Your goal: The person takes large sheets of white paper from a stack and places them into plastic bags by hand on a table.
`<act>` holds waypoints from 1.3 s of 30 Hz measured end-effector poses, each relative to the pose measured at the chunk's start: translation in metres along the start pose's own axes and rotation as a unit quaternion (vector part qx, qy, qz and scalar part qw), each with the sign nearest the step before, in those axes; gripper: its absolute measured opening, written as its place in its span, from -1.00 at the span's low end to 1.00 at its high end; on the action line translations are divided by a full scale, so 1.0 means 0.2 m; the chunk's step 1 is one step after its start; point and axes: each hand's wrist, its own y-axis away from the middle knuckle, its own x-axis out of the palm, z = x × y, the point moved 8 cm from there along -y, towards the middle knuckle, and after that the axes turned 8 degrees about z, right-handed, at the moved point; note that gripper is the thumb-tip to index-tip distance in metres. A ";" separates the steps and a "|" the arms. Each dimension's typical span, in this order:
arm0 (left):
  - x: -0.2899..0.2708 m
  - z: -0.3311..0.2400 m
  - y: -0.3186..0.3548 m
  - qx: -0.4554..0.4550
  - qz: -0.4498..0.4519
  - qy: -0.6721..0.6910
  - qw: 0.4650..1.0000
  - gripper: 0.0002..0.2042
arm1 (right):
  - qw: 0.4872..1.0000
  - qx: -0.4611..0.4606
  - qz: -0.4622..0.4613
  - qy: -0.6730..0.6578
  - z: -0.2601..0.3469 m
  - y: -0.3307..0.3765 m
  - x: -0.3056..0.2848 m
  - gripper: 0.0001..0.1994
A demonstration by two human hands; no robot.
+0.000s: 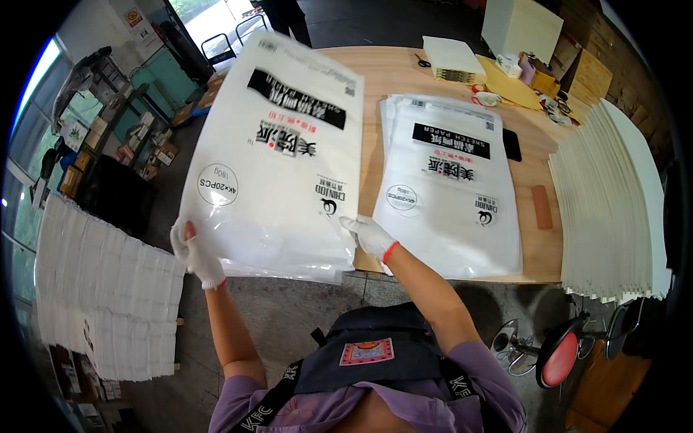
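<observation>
A large clear plastic pack of white sketch paper (281, 195), printed in black and red, is lifted and tilted in front of me. My left hand (195, 254), in a white glove with a bare thumb, grips its near left corner. At the near right edge, my right hand (369, 237), gloved in white with a red cuff, has its fingers closed on the same pack. To the right, a stack of similar plastic paper bags (451, 187) lies flat on the wooden table (390, 68).
Tall stacks of white paper stand at the right (610, 202) and lower left (108, 296). Along the table's far side are scissors (423, 62), a block of paper (453, 59) and tape rolls (485, 97). A brown bar (541, 207) lies beside the bags. A red-seated stool (559, 359) stands lower right.
</observation>
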 end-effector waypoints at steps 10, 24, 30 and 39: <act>-0.58 1.36 0.18 -0.277 -0.041 -0.026 0.960 -0.84 | 0.985 0.014 -0.150 0.088 -0.11 -0.25 -0.04 -0.61; 0.77 0.46 0.87 -0.061 0.233 -0.183 0.953 -0.52 | 0.973 0.121 0.069 -0.185 -0.61 0.90 0.12 -0.55; 1.89 0.32 1.69 0.164 0.638 -0.303 0.688 -0.67 | 0.982 0.041 -0.070 -0.171 -0.47 1.35 -0.26 -0.60; 2.23 0.45 1.77 0.059 0.742 -0.328 0.582 -0.74 | 0.977 -0.004 -0.087 -0.196 -0.30 1.59 -0.58 -0.65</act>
